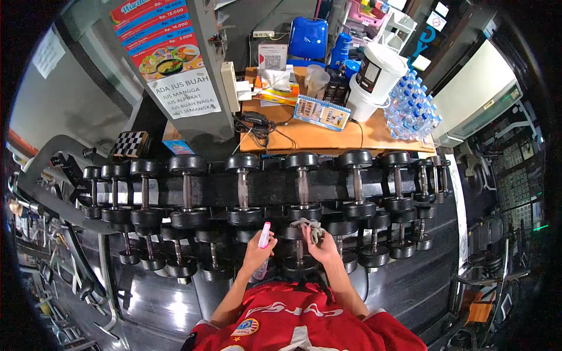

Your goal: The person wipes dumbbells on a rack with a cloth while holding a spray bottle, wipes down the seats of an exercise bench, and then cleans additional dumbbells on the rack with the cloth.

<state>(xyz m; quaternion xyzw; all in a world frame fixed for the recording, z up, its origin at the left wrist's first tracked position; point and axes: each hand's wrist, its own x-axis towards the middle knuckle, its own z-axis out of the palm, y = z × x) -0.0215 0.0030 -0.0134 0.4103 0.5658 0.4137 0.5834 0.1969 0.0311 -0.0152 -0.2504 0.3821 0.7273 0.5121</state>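
My left hand [257, 253] is wrapped round a spray bottle with a pink and white head [265, 235]; its clear lower part shows below my fingers. A crumpled grey cloth [312, 229] is gripped in my right hand [323, 248]. Both hands are held in front of my red shirt, over the lower row of the rack. Just beyond them, black dumbbells with metal handles stand in the upper row, among them one dumbbell [302, 186] straight ahead and another dumbbell [242, 188] to its left. Parts of the lower dumbbells are hidden behind my hands.
Behind the rack, an orange desk [269, 140] holds a desk calendar [322, 113], cables, white buckets [380, 70] and cups. Wrapped water bottles [413, 108] stand at its right end. A chessboard [130, 144] lies at the left, and gym machines flank both sides.
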